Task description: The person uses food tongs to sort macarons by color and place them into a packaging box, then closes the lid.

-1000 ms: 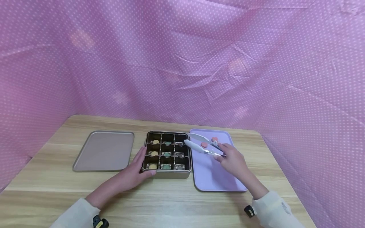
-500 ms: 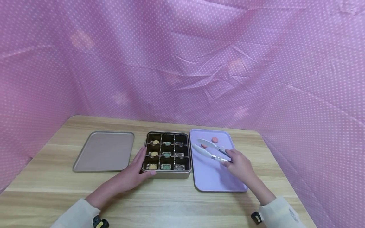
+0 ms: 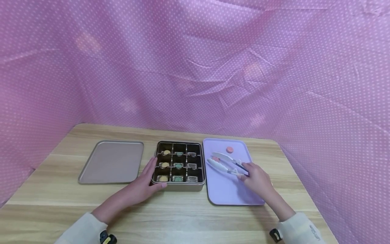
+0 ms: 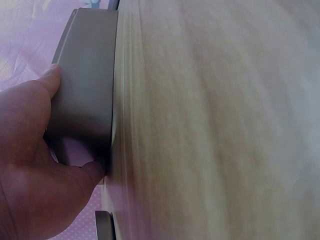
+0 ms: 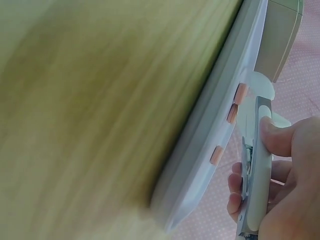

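My right hand (image 3: 254, 176) grips white tongs (image 3: 223, 162) low over the lavender tray (image 3: 231, 195). The tongs' two arms lie either side of a pink cookie (image 3: 215, 158). A second pink cookie (image 3: 230, 149) sits farther back on the tray. My left hand (image 3: 146, 181) rests against the front-left corner of the compartmented metal box (image 3: 179, 185), fingers along its left wall, thumb on the front. Yellow and green cookies fill its left and middle columns. In the right wrist view thumb and fingers pinch the tongs (image 5: 257, 165) by the tray's rim (image 5: 210, 150). The left wrist view has my left hand (image 4: 30, 170) on the box wall (image 4: 85, 100).
The box's flat metal lid (image 3: 111, 162) lies on the wooden table (image 3: 182, 217) left of the box. Pink dotted cloth (image 3: 195, 67) hangs round the table on three sides.
My right hand has drawn the tongs rightward and down, from the box's right edge to the tray, where they now flank a pink cookie. The left hand has stayed put.
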### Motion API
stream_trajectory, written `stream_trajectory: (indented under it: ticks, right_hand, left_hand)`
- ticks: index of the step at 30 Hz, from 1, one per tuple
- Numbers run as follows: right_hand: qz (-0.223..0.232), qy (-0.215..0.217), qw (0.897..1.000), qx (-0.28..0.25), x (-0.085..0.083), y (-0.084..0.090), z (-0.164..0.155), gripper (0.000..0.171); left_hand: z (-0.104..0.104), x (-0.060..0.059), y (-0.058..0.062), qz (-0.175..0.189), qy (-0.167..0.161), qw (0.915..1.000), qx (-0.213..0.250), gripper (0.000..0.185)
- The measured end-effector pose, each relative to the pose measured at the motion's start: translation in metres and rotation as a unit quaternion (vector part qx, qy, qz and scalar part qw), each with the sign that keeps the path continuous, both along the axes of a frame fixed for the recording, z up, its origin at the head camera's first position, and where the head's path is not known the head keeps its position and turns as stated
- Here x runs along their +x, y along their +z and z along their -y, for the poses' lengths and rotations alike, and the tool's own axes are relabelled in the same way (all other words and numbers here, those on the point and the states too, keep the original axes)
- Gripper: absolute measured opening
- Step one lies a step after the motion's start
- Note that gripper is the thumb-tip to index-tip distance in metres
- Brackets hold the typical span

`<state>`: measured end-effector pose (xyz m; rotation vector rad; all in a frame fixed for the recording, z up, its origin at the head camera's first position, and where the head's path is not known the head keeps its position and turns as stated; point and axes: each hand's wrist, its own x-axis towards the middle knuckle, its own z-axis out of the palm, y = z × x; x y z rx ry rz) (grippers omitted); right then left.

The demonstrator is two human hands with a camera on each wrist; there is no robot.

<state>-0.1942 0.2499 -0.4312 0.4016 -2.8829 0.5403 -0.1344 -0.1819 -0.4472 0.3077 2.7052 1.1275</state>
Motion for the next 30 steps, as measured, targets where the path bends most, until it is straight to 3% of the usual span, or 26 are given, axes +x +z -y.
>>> stream_trajectory:
  ticks: [30]
  right_hand:
    - [-0.024, -0.004, 1.0, 0.002, 0.012, -0.004, -0.012, 0.047]
  left_hand:
    - [0.002, -0.002, -0.003, -0.008, 0.001, 1.0, -0.003, 0.113]
